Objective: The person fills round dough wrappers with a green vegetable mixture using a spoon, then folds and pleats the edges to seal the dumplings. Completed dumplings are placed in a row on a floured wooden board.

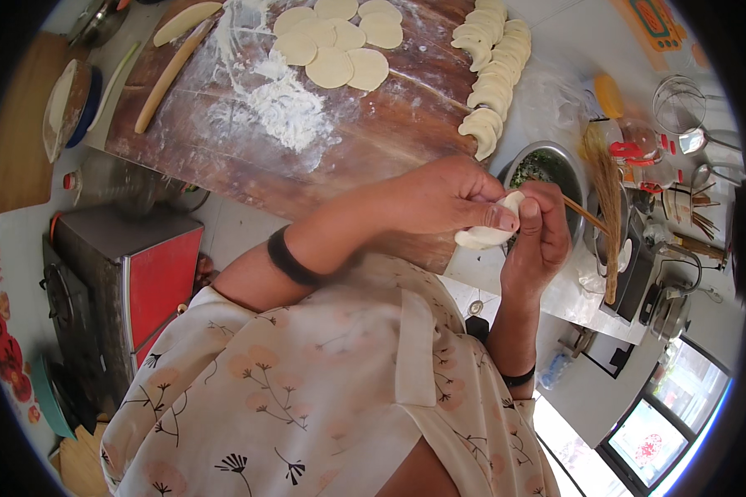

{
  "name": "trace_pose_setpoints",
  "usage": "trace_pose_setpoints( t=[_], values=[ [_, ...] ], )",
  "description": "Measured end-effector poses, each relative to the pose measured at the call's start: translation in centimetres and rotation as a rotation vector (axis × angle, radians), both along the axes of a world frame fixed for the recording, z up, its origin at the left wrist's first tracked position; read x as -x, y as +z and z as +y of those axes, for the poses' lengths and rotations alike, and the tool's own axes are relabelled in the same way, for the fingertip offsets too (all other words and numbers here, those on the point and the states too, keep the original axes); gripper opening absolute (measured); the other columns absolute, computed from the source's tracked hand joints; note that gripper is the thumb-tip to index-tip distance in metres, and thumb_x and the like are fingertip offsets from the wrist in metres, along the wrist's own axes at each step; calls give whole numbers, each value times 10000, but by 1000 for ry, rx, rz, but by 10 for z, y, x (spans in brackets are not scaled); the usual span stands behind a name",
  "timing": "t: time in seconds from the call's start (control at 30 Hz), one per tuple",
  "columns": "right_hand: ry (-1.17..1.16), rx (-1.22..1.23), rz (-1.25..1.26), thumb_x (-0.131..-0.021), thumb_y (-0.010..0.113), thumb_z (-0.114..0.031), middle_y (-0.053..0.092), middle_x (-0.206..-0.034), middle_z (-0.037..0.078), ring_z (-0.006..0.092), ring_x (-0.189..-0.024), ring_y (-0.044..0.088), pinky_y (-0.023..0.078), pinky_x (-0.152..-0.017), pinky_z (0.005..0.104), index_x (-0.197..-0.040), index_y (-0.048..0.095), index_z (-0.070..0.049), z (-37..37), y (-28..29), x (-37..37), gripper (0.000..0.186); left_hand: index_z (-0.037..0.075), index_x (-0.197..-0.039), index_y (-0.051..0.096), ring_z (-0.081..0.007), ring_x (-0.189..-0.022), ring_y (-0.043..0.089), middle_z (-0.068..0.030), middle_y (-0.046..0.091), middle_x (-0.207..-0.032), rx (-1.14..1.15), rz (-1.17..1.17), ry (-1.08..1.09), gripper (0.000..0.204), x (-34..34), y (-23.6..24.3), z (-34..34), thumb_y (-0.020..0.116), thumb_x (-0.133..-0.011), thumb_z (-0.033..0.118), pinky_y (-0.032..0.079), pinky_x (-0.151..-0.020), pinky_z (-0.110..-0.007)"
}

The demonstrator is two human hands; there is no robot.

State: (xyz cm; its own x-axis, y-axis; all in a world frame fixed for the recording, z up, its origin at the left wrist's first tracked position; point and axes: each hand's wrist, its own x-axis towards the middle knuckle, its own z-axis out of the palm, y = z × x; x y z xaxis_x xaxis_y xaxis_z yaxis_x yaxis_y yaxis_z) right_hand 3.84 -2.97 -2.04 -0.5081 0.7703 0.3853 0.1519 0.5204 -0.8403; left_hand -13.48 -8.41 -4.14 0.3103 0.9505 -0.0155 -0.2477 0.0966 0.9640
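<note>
Okay, left hand (449, 195) and right hand (542, 236) both have fingers pinching the dumpling (481, 239); I'd press its rim evenly, gap-free.

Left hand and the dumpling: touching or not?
Touching. In the head view, the left hand has its thumb pressed on the dumpling, no gap showing.

Smooth, matt dough dumpling (482, 238), shiny metal bowl (570, 166), powder-dusted wooden board (381, 141), matt cloth garment (331, 373).
</note>
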Motion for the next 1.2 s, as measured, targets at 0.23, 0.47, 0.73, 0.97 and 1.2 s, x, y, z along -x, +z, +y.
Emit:
trace_pose_setpoints(
  t=[0.23, 0.47, 0.73, 0.97, 1.2],
  values=[
    [133, 24, -56, -928, 566, -28, 597, -842, 65, 151, -751, 541, 437, -704, 260, -838, 607, -2, -10, -3, 20, 102, 6, -801, 668, -55, -655, 503, 29, 577, -676, 49, 23, -88, 464, 20, -12, -16, 658, -927, 452, 424, -606, -257],
    [283, 56, -48, -885, 569, 5, 583, -781, 71, 158, -726, 541, 434, -679, 261, -795, 602, 0, -22, -4, 40, 96, 18, -792, 665, -41, -685, 498, 44, 582, -724, 137, -41, -216, 489, 37, -17, -35, 634, -933, 486, 431, -639, -238],
    [346, -62, -192, -864, 548, -11, 579, -765, 92, 183, -723, 558, 442, -666, 294, -775, 605, 14, -31, 3, 63, 109, -2, -913, 680, -109, -681, 638, -43, 678, -783, 60, -154, -207, 439, 52, -26, -54, 572, -987, 417, 524, -631, -252],
    [282, 272, -145, -917, 565, -42, 603, -1059, 125, 184, -948, 610, 505, -801, 280, -1088, 649, 13, -34, 1, 83, 198, -18, -1219, 625, -83, -912, 649, -66, 726, -988, 172, -300, 93, 459, 71, -30, -67, 502, -1027, 380, 516, -775, -238],
    [318, 9, -361, -853, 631, -20, 584, -1197, 122, 219, -1043, 597, 532, -834, 322, -1120, 645, -27, -32, -10, 114, 267, 13, -1317, 497, -167, -983, 625, -65, 631, -1106, 233, -785, 207, 643, 88, -39, -75, 367, -1009, 561, 546, -840, -331]
  ],
)
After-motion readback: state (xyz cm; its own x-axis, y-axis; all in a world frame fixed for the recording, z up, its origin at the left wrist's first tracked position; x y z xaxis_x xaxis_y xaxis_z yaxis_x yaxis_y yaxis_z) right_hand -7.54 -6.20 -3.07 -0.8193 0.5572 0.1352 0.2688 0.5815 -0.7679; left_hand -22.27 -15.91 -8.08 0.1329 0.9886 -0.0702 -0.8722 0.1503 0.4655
